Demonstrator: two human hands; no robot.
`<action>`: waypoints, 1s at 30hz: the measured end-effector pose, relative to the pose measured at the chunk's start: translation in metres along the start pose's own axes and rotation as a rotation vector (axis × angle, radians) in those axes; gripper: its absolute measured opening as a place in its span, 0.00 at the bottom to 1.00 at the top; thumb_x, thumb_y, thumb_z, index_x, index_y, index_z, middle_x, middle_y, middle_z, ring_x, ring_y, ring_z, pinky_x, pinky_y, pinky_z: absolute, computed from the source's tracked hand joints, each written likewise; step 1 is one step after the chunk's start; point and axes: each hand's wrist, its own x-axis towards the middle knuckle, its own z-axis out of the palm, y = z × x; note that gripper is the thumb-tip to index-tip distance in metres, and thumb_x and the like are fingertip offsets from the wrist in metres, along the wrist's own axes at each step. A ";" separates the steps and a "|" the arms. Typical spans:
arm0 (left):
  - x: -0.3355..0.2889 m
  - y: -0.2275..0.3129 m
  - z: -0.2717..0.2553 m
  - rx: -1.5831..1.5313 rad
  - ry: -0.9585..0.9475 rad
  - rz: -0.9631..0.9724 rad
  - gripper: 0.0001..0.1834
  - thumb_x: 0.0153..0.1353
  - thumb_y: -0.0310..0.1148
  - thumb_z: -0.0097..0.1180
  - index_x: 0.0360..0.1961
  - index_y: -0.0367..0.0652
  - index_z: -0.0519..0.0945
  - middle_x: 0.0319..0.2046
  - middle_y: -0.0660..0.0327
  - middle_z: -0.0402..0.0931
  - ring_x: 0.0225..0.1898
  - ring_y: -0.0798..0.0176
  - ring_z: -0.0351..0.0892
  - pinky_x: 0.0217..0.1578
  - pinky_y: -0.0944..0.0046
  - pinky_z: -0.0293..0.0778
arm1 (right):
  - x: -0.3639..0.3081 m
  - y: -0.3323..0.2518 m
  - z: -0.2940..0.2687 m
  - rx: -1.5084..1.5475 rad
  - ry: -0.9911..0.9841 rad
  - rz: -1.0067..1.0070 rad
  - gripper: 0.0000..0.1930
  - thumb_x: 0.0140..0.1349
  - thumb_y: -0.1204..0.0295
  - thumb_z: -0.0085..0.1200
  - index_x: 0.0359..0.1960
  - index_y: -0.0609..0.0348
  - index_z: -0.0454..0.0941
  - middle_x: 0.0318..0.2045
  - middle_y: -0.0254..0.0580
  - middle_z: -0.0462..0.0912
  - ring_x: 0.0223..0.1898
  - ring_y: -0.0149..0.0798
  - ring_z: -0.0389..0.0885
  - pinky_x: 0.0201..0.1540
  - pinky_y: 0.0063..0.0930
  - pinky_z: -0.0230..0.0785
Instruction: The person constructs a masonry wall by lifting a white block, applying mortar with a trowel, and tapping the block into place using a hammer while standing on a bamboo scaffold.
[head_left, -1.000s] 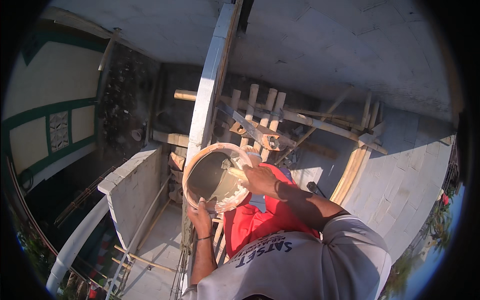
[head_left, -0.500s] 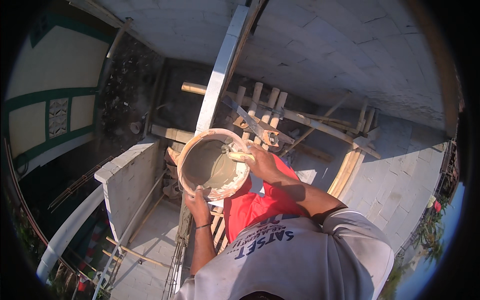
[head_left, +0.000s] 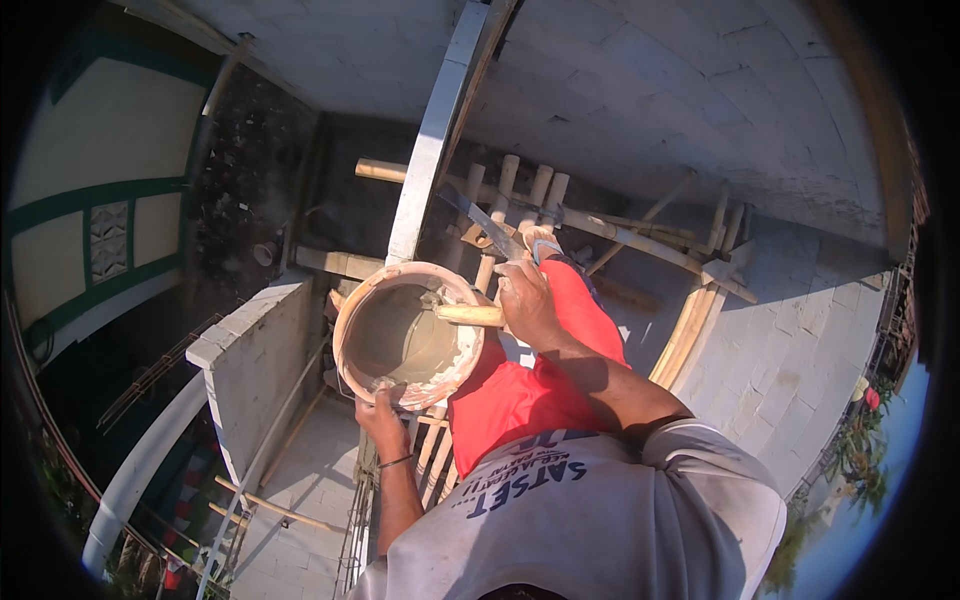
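Observation:
A round, pinkish bucket point(head_left: 352, 372) is tilted toward me, with wet grey mortar point(head_left: 395, 335) inside. My left hand point(head_left: 383, 420) is closed on its near rim, thumb over the edge. A trowel leans in the bucket; its pale wooden handle point(head_left: 470, 315) sticks out over the right rim. Just right of that handle is my right hand point(head_left: 527, 300), raised with its fingers curled; anything inside them is hidden. Beyond its fingertips shows the blade of a handsaw point(head_left: 492, 228). My hand covers the saw's grip, and I cannot tell whether they touch.
Bamboo poles point(head_left: 540, 190) lie beyond my knees, beside my sandalled foot point(head_left: 542, 245). A long, pale beam point(head_left: 425, 170) rises past the bucket. A low block wall point(head_left: 255, 350) stands left, and a high block wall point(head_left: 680, 110) runs across the far side. The ground lies far below.
My right hand has let go of the trowel handle and moved slightly right and up. The bucket has shifted a little left, still in my left hand. My foot now shows beside the saw.

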 end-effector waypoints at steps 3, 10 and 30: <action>-0.002 0.008 -0.003 0.039 -0.014 -0.005 0.20 0.63 0.24 0.55 0.54 0.23 0.72 0.47 0.51 0.78 0.45 0.62 0.78 0.48 0.63 0.74 | -0.004 0.042 0.005 0.030 -0.080 0.230 0.12 0.60 0.76 0.51 0.45 0.64 0.77 0.39 0.55 0.82 0.44 0.60 0.80 0.49 0.51 0.71; -0.003 -0.019 0.003 0.161 -0.055 -0.013 0.24 0.64 0.24 0.54 0.60 0.24 0.68 0.54 0.51 0.75 0.49 0.62 0.77 0.52 0.64 0.72 | 0.012 0.242 0.098 -0.313 -0.484 0.575 0.17 0.60 0.69 0.51 0.48 0.63 0.79 0.43 0.63 0.84 0.48 0.62 0.82 0.52 0.51 0.74; 0.073 -0.119 0.054 0.521 -0.192 -0.293 0.17 0.64 0.30 0.60 0.50 0.27 0.78 0.42 0.56 0.82 0.42 0.66 0.78 0.45 0.65 0.73 | 0.002 0.458 0.309 -0.523 -0.526 0.486 0.45 0.55 0.65 0.66 0.72 0.59 0.52 0.53 0.65 0.68 0.56 0.66 0.72 0.58 0.58 0.66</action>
